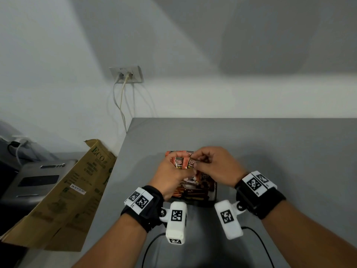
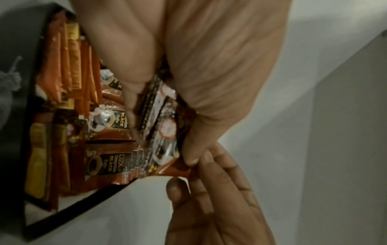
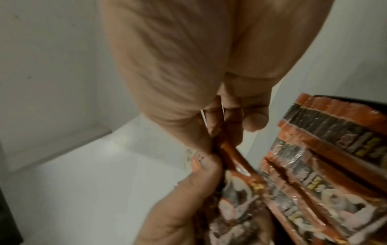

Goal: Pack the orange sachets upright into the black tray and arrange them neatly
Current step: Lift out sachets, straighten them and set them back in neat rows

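Orange sachets (image 1: 182, 163) gripped by both hands above black tray (image 1: 214, 194), bench (image 1: 270, 144) centre. Left hand (image 1: 170, 176) clasps bunch at 9 o'clock; right hand (image 1: 216, 165) pinches top edge at 3 o'clock. Tray holds more sachets, stick packs (image 2: 62, 66); count unclear, hands hide tray.

A grey surface (image 1: 270, 144) meets a white wall — a wall socket (image 1: 126, 74) holds two plugs; a cardboard box (image 1: 63, 200) leans left.
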The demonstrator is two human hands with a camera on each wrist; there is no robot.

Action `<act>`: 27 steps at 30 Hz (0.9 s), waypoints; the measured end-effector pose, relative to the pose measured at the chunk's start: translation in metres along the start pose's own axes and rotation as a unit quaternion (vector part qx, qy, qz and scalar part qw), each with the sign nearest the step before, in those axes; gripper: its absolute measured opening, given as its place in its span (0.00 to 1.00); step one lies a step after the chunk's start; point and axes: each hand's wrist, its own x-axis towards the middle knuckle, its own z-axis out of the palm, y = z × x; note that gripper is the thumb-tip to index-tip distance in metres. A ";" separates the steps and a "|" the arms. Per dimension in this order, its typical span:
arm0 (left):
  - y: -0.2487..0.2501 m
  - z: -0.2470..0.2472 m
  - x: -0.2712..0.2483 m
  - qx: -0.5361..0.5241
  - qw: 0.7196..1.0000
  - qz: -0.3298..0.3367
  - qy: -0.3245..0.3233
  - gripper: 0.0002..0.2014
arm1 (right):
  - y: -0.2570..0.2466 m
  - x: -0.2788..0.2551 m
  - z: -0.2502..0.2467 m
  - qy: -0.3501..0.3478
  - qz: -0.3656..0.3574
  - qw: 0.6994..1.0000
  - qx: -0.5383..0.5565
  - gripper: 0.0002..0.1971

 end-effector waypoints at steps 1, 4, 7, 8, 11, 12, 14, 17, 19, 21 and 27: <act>0.003 -0.001 0.000 0.002 1.000 0.000 0.009 0.19 | -0.002 0.003 -0.003 0.019 0.001 1.000 -0.011 0.07; 0.004 -0.018 0.004 -0.006 0.995 -0.034 0.098 0.14 | 0.004 0.014 -0.011 0.072 0.039 0.996 -0.044 0.06; 0.000 -0.038 0.006 0.015 0.989 -0.051 0.138 0.15 | 0.015 0.024 0.000 0.039 0.073 0.988 -0.134 0.09; -0.001 -0.041 0.006 0.031 0.989 -0.053 0.135 0.14 | 0.018 0.026 0.007 0.015 0.079 0.984 -0.159 0.10; -0.006 -0.045 0.004 0.082 0.987 -0.064 0.122 0.14 | 0.024 0.029 0.030 -0.041 0.074 0.972 -0.219 0.10; -0.008 -0.045 0.003 0.112 0.985 -0.066 0.114 0.14 | 0.026 0.030 0.036 -0.059 0.074 0.968 -0.232 0.10; -0.011 -0.046 0.000 0.165 0.980 -0.070 0.087 0.14 | 0.029 0.033 0.044 -0.082 0.078 0.963 -0.244 0.11; -0.016 -0.047 -0.001 0.209 0.973 -0.066 0.067 0.15 | 0.033 0.036 0.049 -0.086 0.091 0.958 -0.257 0.13; -0.018 -0.047 -0.001 0.210 0.973 -0.066 0.062 0.15 | 0.034 0.038 0.050 -0.077 0.086 0.957 -0.267 0.13; -0.018 -0.046 -0.001 0.207 0.974 -0.068 0.061 0.15 | 0.034 0.038 0.052 -0.066 0.077 0.955 -0.280 0.13; -0.016 -0.047 0.000 0.148 0.983 -0.048 0.093 0.16 | 0.031 0.035 0.046 -0.027 0.069 0.963 -0.260 0.08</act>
